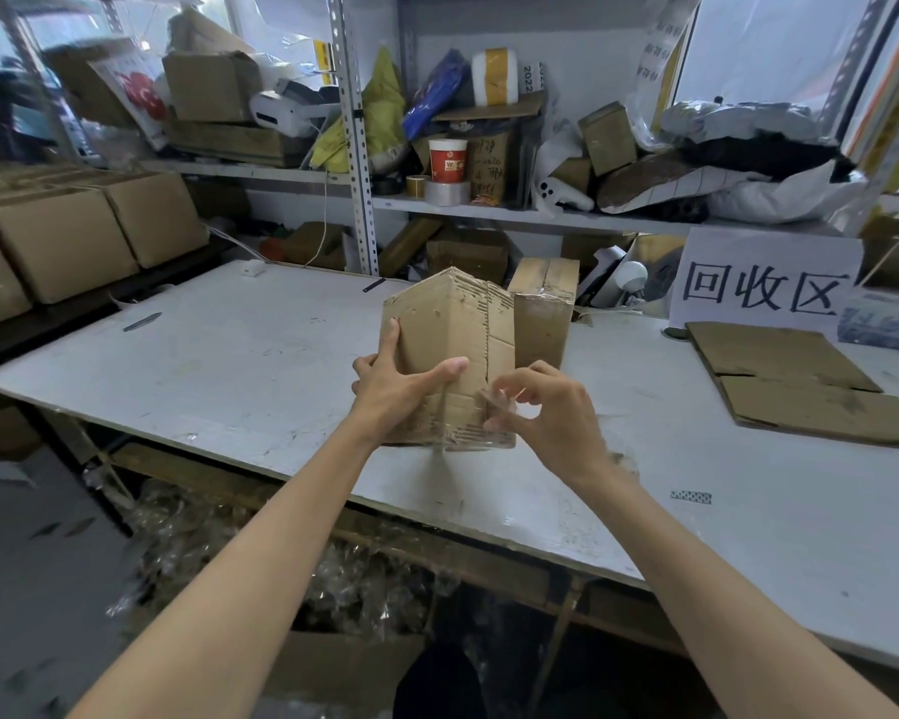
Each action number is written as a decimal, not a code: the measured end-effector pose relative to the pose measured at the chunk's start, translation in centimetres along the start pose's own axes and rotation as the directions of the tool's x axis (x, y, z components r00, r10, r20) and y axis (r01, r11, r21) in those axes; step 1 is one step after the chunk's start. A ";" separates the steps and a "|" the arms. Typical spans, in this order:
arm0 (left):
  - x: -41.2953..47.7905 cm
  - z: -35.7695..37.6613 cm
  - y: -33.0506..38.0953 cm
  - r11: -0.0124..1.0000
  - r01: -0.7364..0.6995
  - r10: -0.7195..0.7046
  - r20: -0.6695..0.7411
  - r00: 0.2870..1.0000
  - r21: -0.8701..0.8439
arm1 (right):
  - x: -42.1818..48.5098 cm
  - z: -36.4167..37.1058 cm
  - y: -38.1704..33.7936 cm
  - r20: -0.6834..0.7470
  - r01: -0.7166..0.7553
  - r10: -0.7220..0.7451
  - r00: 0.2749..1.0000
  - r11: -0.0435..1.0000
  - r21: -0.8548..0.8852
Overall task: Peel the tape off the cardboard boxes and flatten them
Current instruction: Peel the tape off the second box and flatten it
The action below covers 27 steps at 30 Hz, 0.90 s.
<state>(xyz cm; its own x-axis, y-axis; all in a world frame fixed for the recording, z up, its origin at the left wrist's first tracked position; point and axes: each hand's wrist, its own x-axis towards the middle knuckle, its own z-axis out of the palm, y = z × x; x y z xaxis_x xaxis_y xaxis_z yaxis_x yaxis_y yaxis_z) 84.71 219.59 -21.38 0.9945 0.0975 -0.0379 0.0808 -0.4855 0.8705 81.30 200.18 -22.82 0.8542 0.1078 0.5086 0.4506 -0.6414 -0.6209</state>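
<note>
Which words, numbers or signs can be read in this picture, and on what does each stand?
"回收区": white paper sign on the table.
"2022": white card on the shelf.
"W": red paper cup.
Handwriting on the brown box and print on the hanging sheet: too blurred to read.

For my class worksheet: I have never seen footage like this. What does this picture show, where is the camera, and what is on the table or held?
One camera, worn on a person's head, looks down at their bare hands; there is no machine. The left hand holds an upright cardboard box on the white table. The right hand pinches clear tape near its lower edge. A second box stands behind; flattened cardboard lies to the right.
</note>
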 end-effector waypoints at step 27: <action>0.1 -0.1 -1.2 0.993 0.067 -0.065 0.021 0.998 -0.094 | -0.1 1.5 -0.3 -0.190 0.129 -0.146 0.971 0.986 -0.102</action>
<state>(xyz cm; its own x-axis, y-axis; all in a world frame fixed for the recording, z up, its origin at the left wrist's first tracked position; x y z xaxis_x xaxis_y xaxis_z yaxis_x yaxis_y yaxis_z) 84.69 220.26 -22.42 0.9883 0.1112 -0.1049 0.1407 -0.3943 0.9082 81.48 201.49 -23.52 0.7140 0.0540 0.6981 0.5281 -0.6961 -0.4863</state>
